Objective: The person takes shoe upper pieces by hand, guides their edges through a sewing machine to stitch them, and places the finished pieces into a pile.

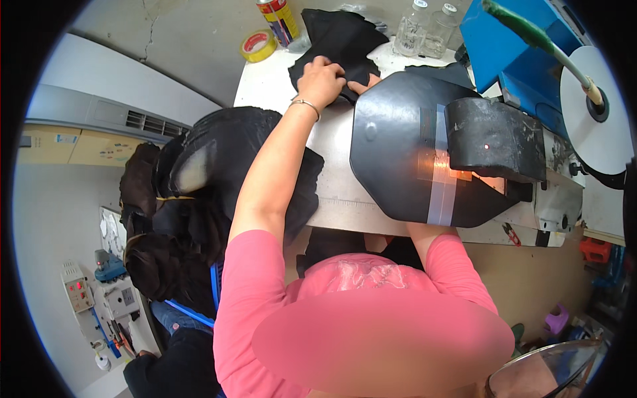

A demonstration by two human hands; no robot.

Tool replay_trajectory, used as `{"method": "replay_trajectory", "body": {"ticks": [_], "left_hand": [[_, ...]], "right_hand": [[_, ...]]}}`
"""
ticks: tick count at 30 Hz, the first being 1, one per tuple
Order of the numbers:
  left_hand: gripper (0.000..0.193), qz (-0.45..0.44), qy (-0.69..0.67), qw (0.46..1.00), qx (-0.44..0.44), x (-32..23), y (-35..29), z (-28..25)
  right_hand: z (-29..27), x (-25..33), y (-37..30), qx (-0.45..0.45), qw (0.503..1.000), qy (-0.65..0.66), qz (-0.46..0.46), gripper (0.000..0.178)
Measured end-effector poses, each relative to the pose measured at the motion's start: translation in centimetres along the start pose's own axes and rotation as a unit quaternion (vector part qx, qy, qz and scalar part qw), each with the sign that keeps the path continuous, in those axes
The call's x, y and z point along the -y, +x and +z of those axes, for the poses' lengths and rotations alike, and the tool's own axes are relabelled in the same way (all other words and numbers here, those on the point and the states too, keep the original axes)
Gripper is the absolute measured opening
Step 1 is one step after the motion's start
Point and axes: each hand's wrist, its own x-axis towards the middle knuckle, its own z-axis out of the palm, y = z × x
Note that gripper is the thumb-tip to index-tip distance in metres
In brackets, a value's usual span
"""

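My left hand (pixel 322 82) rests with curled fingers on a black sheet piece (pixel 345 58), likely leather, gripping it near its front edge. Beside it, part of my right hand (pixel 363 85) shows, its fingers at the same piece's edge. The rest of that hand and most of my right forearm are hidden under a dark, many-sided panel (pixel 391 152). More flat black material lies under the piece, toward the back of the white table (pixel 332 176).
A black machine head (pixel 494 136) with a glowing lamp stands right, near a blue housing (pixel 504 46). Tape (pixel 258 46), a spray can (pixel 277 21) and clear bottles (pixel 411 30) stand at the back. Black material (pixel 232 159) is heaped left. Red-handled snips (pixel 511 233) lie at the front edge.
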Motion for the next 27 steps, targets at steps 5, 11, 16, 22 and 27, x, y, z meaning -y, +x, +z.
{"method": "replay_trajectory", "body": {"ticks": [5,11,16,22,27], "left_hand": [[0.036,-0.095,0.0,0.995,0.015,2.7,-0.2,1.9],[0.039,0.03,-0.273,0.935,-0.225,-2.1,-7.3,-3.0],[0.022,0.077,-0.219,0.939,-0.253,-3.3,-23.1,-14.8],[0.019,-0.186,-0.334,0.883,-0.271,1.5,-36.0,-12.0],[0.017,-0.209,-0.33,0.881,-0.267,0.3,-37.4,-9.9]], "right_hand": [[-2.2,-0.4,-4.7,0.056,0.985,-0.131,-0.095,0.038],[-1.4,-1.1,-13.4,0.132,0.933,-0.254,-0.217,0.035],[-0.8,-1.9,-18.4,0.325,0.9,-0.11,-0.269,0.027],[2.1,-0.2,-20.0,0.333,0.781,-0.211,-0.484,0.034],[2.6,-2.5,-20.5,0.314,0.724,-0.247,-0.563,0.033]]}}
